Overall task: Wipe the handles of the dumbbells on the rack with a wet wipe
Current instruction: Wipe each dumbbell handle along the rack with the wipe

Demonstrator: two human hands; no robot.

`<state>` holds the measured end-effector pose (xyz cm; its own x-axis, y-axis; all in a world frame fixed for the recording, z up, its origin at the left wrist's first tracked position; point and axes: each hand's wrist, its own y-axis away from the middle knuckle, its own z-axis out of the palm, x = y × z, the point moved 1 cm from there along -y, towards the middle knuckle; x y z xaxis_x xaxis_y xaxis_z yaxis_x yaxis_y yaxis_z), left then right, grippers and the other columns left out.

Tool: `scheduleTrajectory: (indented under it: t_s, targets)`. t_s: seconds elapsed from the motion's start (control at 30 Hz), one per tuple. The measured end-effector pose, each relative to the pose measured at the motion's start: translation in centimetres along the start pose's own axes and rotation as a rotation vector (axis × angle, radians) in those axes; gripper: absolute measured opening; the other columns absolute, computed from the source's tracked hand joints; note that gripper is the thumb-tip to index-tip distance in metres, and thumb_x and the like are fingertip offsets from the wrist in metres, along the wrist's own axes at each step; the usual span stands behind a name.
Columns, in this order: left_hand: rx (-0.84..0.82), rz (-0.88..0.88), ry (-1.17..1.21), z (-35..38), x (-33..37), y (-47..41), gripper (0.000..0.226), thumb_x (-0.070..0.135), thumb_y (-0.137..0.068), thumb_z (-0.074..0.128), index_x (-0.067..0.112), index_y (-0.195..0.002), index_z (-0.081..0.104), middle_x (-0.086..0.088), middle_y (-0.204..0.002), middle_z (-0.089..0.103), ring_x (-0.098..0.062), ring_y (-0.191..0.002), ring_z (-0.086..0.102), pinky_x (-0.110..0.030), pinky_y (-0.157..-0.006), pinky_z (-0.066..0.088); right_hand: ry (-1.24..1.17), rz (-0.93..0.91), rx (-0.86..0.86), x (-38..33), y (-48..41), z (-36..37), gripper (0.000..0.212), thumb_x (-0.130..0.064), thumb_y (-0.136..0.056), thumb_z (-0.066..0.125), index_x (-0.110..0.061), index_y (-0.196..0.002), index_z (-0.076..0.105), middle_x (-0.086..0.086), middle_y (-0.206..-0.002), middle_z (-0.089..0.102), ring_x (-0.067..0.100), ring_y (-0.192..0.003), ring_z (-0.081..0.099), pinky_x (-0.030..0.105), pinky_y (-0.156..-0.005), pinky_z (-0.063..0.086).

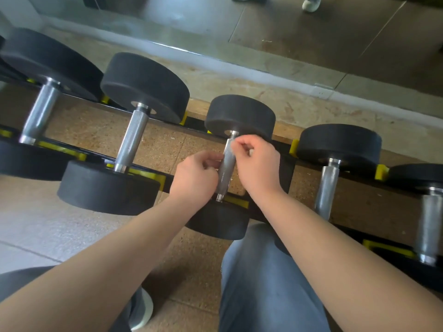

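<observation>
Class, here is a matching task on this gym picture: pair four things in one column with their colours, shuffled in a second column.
Things:
1. handle of the middle dumbbell
2. weight at its far end
3. bracket on the rack
4. trouser leg

Colours:
A. yellow
B. blue-grey
C. silver
D. black

Pairs: 1-C, 2-D, 3-A, 4-B
</observation>
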<state>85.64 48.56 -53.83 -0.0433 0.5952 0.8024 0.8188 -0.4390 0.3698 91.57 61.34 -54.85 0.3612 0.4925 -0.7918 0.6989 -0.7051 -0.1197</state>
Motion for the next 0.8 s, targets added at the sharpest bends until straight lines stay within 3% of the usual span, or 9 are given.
scheduleTrajectory:
  t_s: [0.07, 0.13, 0.2, 0.27, 0.37, 0.43, 0.5, 0.67, 0.8]
  targets:
    - [-0.007, -0.003, 0.014, 0.0, -0.1, 0.0, 0.046, 0.005, -0.088, 0.045, 0.033, -0.113, 0.071, 0.016, -0.1, 0.074, -0.008, -0.09, 0.073, -0.042, -0.072, 0.065, 0.077, -0.16, -0.073, -0.2, 0.3, -0.3, 0.011, -0.019, -0.096, 0.067, -0.017, -0.098, 0.077, -0.009, -0.091, 0.07, -0.001, -0.077, 0.058, 0.001, -0.071, 0.04]
    - [-0.014, -0.008, 0.036, -0.1, -0.1, 0.0, 0.046, 0.003, -0.087, 0.044, 0.032, -0.111, 0.071, 0.015, -0.099, 0.075, -0.008, -0.088, 0.073, -0.041, -0.076, 0.065, 0.156, -0.279, -0.328, 0.1, 1.6, -1.2, 0.011, -0.015, -0.094, 0.069, -0.017, -0.1, 0.078, -0.007, -0.091, 0.069, 0.0, -0.08, 0.058, 0.004, -0.071, 0.04]
    - [-0.005, -0.018, 0.056, -0.1, -0.2, -0.2, 0.048, 0.003, -0.084, 0.043, 0.033, -0.108, 0.072, 0.015, -0.098, 0.074, -0.009, -0.09, 0.073, -0.041, -0.079, 0.064, 0.204, -0.232, -0.625, 0.5, 2.7, -2.1, 0.013, -0.014, -0.093, 0.07, -0.019, -0.102, 0.079, -0.008, -0.094, 0.07, 0.002, -0.083, 0.061, 0.007, -0.073, 0.042]
    - [-0.007, -0.029, 0.068, 0.0, -0.2, -0.2, 0.049, 0.004, -0.083, 0.042, 0.033, -0.107, 0.072, 0.015, -0.099, 0.074, -0.011, -0.094, 0.072, -0.04, -0.082, 0.063, 0.236, -0.241, -0.728, 0.5, 3.0, -2.6, 0.013, -0.014, -0.093, 0.071, -0.019, -0.102, 0.079, -0.005, -0.097, 0.072, 0.005, -0.088, 0.065, 0.011, -0.078, 0.048]
    - [-0.022, -0.033, 0.092, -0.1, -0.1, -0.1, 0.048, 0.001, -0.086, 0.043, 0.03, -0.111, 0.072, 0.013, -0.1, 0.075, -0.009, -0.089, 0.074, -0.039, -0.079, 0.064, 0.278, -0.382, -0.496, -0.3, 1.7, -2.2, 0.011, -0.012, -0.094, 0.067, -0.013, -0.098, 0.077, 0.002, -0.094, 0.07, 0.015, -0.087, 0.065, 0.03, -0.08, 0.054]
    - [-0.013, -0.039, 0.102, -0.2, -0.1, 0.0, 0.048, 0.002, -0.087, 0.041, 0.031, -0.111, 0.071, 0.013, -0.101, 0.075, -0.009, -0.091, 0.073, -0.037, -0.078, 0.063, 0.288, -0.39, -0.235, -0.4, -0.2, -1.9, 0.012, -0.014, -0.096, 0.065, -0.011, -0.097, 0.076, 0.003, -0.09, 0.069, 0.016, -0.08, 0.064, 0.034, -0.074, 0.056]
    - [-0.006, -0.047, 0.129, -0.2, -0.1, 0.1, 0.048, 0.002, -0.089, 0.04, 0.034, -0.109, 0.07, 0.013, -0.101, 0.075, -0.009, -0.093, 0.073, -0.037, -0.079, 0.063, 0.297, -0.388, -0.107, 0.0, -1.1, -1.7, 0.014, -0.016, -0.098, 0.064, -0.01, -0.097, 0.076, 0.004, -0.085, 0.068, 0.017, -0.074, 0.064, 0.039, -0.068, 0.058]
    - [0.006, -0.03, 0.149, -0.3, -0.1, 0.4, 0.048, 0.0, -0.089, 0.039, 0.032, -0.108, 0.07, 0.012, -0.103, 0.074, -0.007, -0.097, 0.071, -0.036, -0.081, 0.061, 0.259, -0.423, -0.263, 1.2, 1.1, -1.8, 0.035, -0.017, -0.098, 0.067, -0.014, -0.132, 0.068, 0.006, -0.101, 0.071, 0.016, -0.087, 0.067, 0.026, -0.077, 0.055]
    - [0.025, -0.039, 0.152, -0.4, 0.2, 0.9, 0.05, -0.003, -0.089, 0.038, 0.028, -0.113, 0.07, 0.008, -0.107, 0.072, -0.008, -0.1, 0.069, -0.034, -0.082, 0.061, 0.19, -0.39, -0.203, 1.3, 0.3, -2.2, 0.026, -0.018, -0.097, 0.068, -0.019, -0.123, 0.074, 0.001, -0.098, 0.073, 0.007, -0.085, 0.066, 0.015, -0.076, 0.053]
